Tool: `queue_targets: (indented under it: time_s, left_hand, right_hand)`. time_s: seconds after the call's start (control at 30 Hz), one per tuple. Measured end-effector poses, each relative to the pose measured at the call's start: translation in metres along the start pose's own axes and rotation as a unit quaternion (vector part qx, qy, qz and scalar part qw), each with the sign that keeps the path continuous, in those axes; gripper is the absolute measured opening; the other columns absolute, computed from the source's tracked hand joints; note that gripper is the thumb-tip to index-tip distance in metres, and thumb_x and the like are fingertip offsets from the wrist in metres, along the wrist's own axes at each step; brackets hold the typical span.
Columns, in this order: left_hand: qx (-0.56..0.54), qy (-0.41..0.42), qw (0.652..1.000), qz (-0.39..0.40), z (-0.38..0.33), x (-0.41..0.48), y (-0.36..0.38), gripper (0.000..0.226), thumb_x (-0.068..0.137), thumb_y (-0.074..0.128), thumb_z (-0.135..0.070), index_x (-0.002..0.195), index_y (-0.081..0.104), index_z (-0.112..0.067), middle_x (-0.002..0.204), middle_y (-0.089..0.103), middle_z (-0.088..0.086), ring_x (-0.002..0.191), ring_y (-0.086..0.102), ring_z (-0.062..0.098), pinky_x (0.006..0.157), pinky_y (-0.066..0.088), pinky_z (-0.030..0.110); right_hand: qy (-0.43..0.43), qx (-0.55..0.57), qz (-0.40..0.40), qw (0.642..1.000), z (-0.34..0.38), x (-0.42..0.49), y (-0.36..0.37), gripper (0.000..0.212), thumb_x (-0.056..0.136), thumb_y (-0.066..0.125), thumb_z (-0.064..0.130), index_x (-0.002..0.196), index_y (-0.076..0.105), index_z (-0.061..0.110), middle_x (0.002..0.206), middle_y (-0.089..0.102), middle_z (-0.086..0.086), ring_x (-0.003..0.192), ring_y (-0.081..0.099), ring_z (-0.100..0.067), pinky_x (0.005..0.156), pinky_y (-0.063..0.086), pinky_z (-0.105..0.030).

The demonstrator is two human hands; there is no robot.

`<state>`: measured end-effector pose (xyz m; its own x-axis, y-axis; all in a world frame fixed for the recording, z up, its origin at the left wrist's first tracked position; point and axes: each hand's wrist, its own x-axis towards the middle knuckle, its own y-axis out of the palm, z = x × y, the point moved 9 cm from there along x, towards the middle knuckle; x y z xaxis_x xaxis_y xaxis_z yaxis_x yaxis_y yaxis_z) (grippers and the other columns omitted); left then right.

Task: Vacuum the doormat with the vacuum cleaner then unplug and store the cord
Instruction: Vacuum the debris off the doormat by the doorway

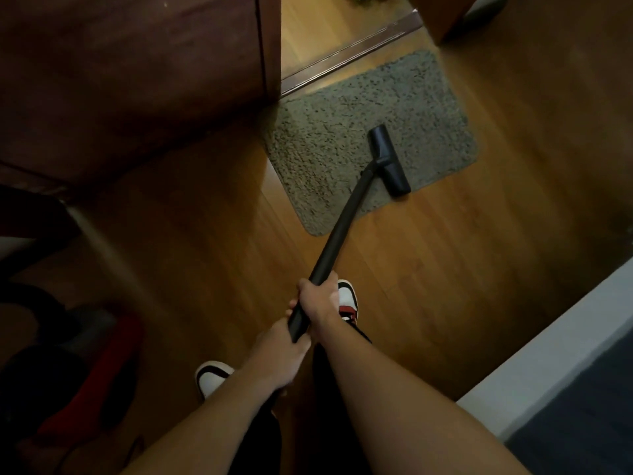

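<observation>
A grey shaggy doormat (342,132) lies on the wood floor in front of a doorway. The black floor nozzle (388,159) of the vacuum rests on the mat's right half, near its front edge. A long black wand (342,228) runs from the nozzle back to me. My right hand (317,299) grips the wand higher up. My left hand (277,358) grips its lower end just behind. The red and black vacuum body (78,368) sits blurred at the lower left. I see no cord or plug clearly.
A dark wooden door or cabinet (137,80) stands at the upper left beside the metal threshold strip (349,53). My two white, red and black shoes (347,299) stand on the floor. A white-edged dark surface (565,389) fills the lower right.
</observation>
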<state>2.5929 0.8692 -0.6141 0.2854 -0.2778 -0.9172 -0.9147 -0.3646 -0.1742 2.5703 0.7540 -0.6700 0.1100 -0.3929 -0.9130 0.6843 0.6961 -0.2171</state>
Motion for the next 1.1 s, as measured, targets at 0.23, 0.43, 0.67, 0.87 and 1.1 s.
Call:
queue_targets:
  time_s: [0.23,0.43,0.67,0.87,1.1]
  left_hand:
    - [-0.042,-0.014,0.999,0.022,-0.085,0.040,0.015,0.021,0.098,0.050,-0.040,0.098,0.057,-0.020,0.061,0.058,0.003,0.036,0.052,0.014,0.039,0.042,0.023]
    - [-0.046,-0.003,0.998,0.038,-0.154,0.071,0.021,0.017,0.099,0.050,-0.033,0.103,0.057,-0.018,0.064,0.049,0.002,0.046,0.045,0.017,0.043,0.037,0.024]
    - [-0.021,0.004,1.000,0.020,-0.179,0.085,0.009,0.018,0.098,0.051,-0.040,0.106,0.056,-0.024,0.077,0.060,0.003,0.057,0.054,0.016,0.049,0.040,0.026]
    - [-0.062,0.003,0.998,-0.006,-0.136,0.073,-0.012,0.018,0.095,0.055,-0.039,0.106,0.058,-0.025,0.074,0.060,0.000,0.059,0.057,0.017,0.054,0.045,0.028]
    - [0.000,-0.023,0.995,-0.100,-0.056,0.028,-0.050,0.033,0.093,0.058,-0.041,0.124,0.056,-0.031,0.093,0.064,-0.004,0.080,0.062,0.014,0.065,0.047,0.028]
  right_hand:
    - [-0.013,-0.010,-0.008,1.000,0.073,0.051,-0.043,0.038,0.095,0.058,0.010,0.125,0.039,0.022,0.087,0.058,-0.016,0.046,0.058,-0.021,0.052,0.056,-0.035]
    - [-0.043,-0.036,-0.021,0.998,0.136,0.085,-0.077,0.033,0.094,0.060,0.010,0.119,0.041,0.019,0.082,0.059,-0.015,0.048,0.060,-0.023,0.057,0.061,-0.042]
    - [-0.049,-0.035,-0.020,0.998,0.166,0.096,-0.080,0.033,0.094,0.058,0.006,0.119,0.040,0.018,0.078,0.055,-0.013,0.045,0.057,-0.019,0.053,0.056,-0.036]
    - [-0.035,-0.036,-0.013,0.999,0.144,0.073,-0.044,0.035,0.095,0.058,0.007,0.122,0.039,0.018,0.087,0.058,-0.016,0.047,0.059,-0.019,0.052,0.056,-0.035]
    - [-0.014,-0.012,0.023,1.000,0.082,0.036,0.019,0.037,0.096,0.058,0.008,0.125,0.039,0.021,0.088,0.058,-0.015,0.049,0.059,-0.019,0.051,0.056,-0.035]
